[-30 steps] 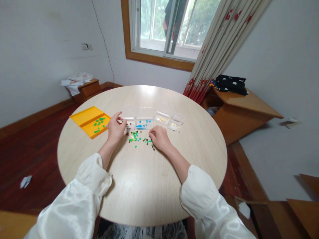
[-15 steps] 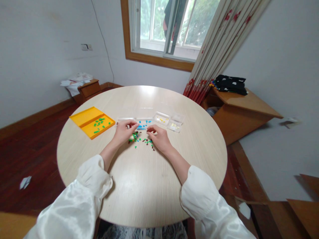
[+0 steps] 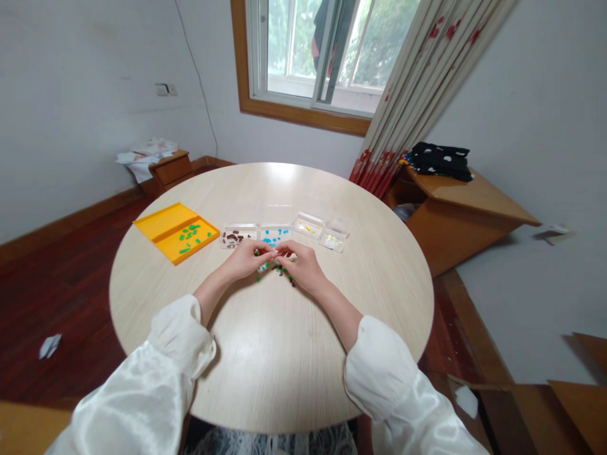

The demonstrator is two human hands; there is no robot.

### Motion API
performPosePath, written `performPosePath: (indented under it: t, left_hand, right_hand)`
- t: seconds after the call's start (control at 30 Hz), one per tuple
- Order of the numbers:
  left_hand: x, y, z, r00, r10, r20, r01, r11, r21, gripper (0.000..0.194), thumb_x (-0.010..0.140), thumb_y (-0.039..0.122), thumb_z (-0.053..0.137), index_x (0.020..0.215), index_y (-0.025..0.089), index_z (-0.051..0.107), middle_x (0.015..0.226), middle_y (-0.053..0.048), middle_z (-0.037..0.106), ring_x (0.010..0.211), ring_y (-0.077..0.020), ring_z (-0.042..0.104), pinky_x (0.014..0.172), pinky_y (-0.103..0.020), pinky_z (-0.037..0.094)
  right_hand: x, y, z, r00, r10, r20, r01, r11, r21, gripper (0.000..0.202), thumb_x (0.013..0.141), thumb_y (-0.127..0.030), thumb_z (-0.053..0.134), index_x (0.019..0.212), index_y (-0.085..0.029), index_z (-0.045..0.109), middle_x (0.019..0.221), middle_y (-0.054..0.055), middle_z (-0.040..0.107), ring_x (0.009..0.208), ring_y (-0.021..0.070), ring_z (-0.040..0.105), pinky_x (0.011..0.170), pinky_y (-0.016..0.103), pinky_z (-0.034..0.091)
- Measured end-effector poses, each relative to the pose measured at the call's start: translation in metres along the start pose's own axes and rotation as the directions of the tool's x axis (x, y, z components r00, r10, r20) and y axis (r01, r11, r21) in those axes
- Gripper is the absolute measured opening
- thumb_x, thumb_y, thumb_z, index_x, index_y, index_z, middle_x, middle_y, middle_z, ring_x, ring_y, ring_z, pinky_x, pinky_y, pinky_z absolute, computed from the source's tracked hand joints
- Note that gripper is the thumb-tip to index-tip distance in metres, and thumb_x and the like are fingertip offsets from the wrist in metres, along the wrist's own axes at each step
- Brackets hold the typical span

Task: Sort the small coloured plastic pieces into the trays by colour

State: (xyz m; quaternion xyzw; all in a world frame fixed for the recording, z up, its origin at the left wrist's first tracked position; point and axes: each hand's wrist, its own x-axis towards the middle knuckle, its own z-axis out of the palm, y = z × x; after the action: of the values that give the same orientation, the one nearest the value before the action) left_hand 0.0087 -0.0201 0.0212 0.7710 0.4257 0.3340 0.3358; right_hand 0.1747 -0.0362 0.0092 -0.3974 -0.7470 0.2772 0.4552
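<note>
My left hand (image 3: 246,259) and my right hand (image 3: 301,265) meet over the middle of the round table (image 3: 275,354), fingertips pinched together. Whatever is between the fingertips is too small to make out. Below and partly behind the hands lie small green and brown building bricks (image 3: 281,270), with a few blue ones. Just beyond, a clear tray of brown bricks (image 3: 233,238) stands by the left hand, and a clear tray of blue bricks (image 3: 274,239) lies past the fingertips.
An open yellow case (image 3: 164,221) with green bricks is at the left. Clear trays with yellow (image 3: 308,228) and pale pieces (image 3: 332,241) stand at the right. A tilted wooden cabinet (image 3: 455,221) with dark cloth is beyond the table's right edge.
My left hand has moved right and slightly down, away from the brown tray, and its fingertips now meet those of my right hand. The right hand has barely moved.
</note>
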Motion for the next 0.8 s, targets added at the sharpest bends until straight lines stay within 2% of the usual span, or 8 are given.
performPosePath:
  t: [0.17, 0.27, 0.33, 0.4, 0.47, 0.53, 0.63, 0.8]
  left_hand:
    - [0.001, -0.001, 0.001, 0.998, -0.033, -0.057, 0.033, 0.999, 0.004, 0.026, 0.073, 0.037, 0.055, 0.065, 0.017, 0.068, 0.064, -0.003, 0.068, 0.062, -0.0155, 0.058, 0.061, -0.026, 0.043]
    - [0.004, -0.005, 0.000, 0.976, -0.079, -0.201, 0.082, 0.997, 0.005, 0.021, 0.071, 0.035, 0.057, 0.064, 0.017, 0.067, 0.063, -0.003, 0.067, 0.061, -0.0158, 0.057, 0.062, -0.027, 0.044]
    - [0.006, -0.008, -0.002, 0.930, -0.117, -0.347, 0.117, 0.993, -0.021, 0.020, 0.071, 0.034, 0.058, 0.064, 0.017, 0.066, 0.063, -0.003, 0.066, 0.062, -0.0158, 0.057, 0.061, -0.027, 0.044]
    - [0.008, -0.012, -0.006, 0.864, -0.161, -0.477, 0.152, 0.987, -0.058, 0.019, 0.071, 0.033, 0.058, 0.066, 0.016, 0.066, 0.065, -0.003, 0.066, 0.062, -0.0157, 0.058, 0.061, -0.026, 0.044]
    - [0.008, -0.014, -0.010, 0.802, -0.199, -0.563, 0.183, 0.979, -0.086, 0.017, 0.071, 0.031, 0.059, 0.069, 0.016, 0.066, 0.067, -0.004, 0.067, 0.064, -0.0157, 0.059, 0.061, -0.026, 0.045]
    - [0.008, -0.016, -0.014, 0.759, -0.215, -0.615, 0.202, 0.975, -0.093, 0.016, 0.071, 0.029, 0.059, 0.070, 0.015, 0.066, 0.069, -0.004, 0.068, 0.065, -0.0156, 0.060, 0.062, -0.025, 0.045]
    - [0.008, -0.016, -0.017, 0.725, -0.212, -0.655, 0.200, 0.975, -0.094, 0.015, 0.071, 0.027, 0.058, 0.072, 0.014, 0.066, 0.071, -0.005, 0.068, 0.067, -0.0153, 0.061, 0.064, -0.025, 0.046]
    - [0.007, -0.018, -0.019, 0.706, -0.213, -0.676, 0.204, 0.974, -0.094, 0.014, 0.070, 0.027, 0.058, 0.073, 0.015, 0.065, 0.073, -0.005, 0.068, 0.066, -0.0150, 0.060, 0.064, -0.026, 0.046]
  right_hand:
    - [0.000, 0.001, -0.002, 0.999, 0.043, -0.011, -0.044, 0.997, -0.063, 0.010, 0.077, -0.018, 0.059, 0.085, -0.017, 0.064, 0.076, 0.000, 0.064, 0.069, 0.0113, 0.057, 0.066, 0.024, 0.045]
    - [0.002, 0.004, -0.004, 0.998, 0.067, 0.009, -0.065, 0.983, -0.175, 0.007, 0.076, -0.016, 0.061, 0.082, -0.017, 0.064, 0.077, 0.001, 0.064, 0.071, 0.0122, 0.057, 0.069, 0.025, 0.044]
    - [0.003, 0.005, -0.006, 0.997, 0.062, 0.049, -0.048, 0.968, -0.247, 0.005, 0.076, -0.014, 0.060, 0.076, -0.017, 0.064, 0.077, 0.002, 0.064, 0.074, 0.0131, 0.057, 0.072, 0.027, 0.043]
    - [0.003, 0.006, -0.008, 0.995, 0.048, 0.089, -0.020, 0.955, -0.295, 0.007, 0.077, -0.013, 0.059, 0.072, -0.017, 0.063, 0.076, 0.002, 0.064, 0.075, 0.0136, 0.056, 0.073, 0.027, 0.042]
    - [0.003, 0.005, -0.010, 0.991, 0.041, 0.125, 0.004, 0.942, -0.335, 0.008, 0.077, -0.013, 0.059, 0.071, -0.017, 0.064, 0.075, 0.002, 0.063, 0.075, 0.0137, 0.055, 0.073, 0.027, 0.041]
    - [0.003, 0.004, -0.011, 0.984, 0.049, 0.169, 0.018, 0.927, -0.375, 0.009, 0.077, -0.013, 0.060, 0.071, -0.016, 0.065, 0.074, 0.002, 0.063, 0.074, 0.0136, 0.054, 0.072, 0.027, 0.040]
    - [0.002, 0.002, -0.013, 0.967, 0.082, 0.240, 0.024, 0.912, -0.408, 0.009, 0.075, -0.012, 0.062, 0.068, -0.016, 0.067, 0.072, 0.003, 0.062, 0.074, 0.0139, 0.054, 0.072, 0.027, 0.039]
    - [0.002, 0.004, -0.013, 0.958, 0.089, 0.271, 0.032, 0.910, -0.414, 0.009, 0.076, -0.015, 0.064, 0.069, -0.016, 0.068, 0.072, 0.003, 0.062, 0.072, 0.0139, 0.055, 0.070, 0.027, 0.040]
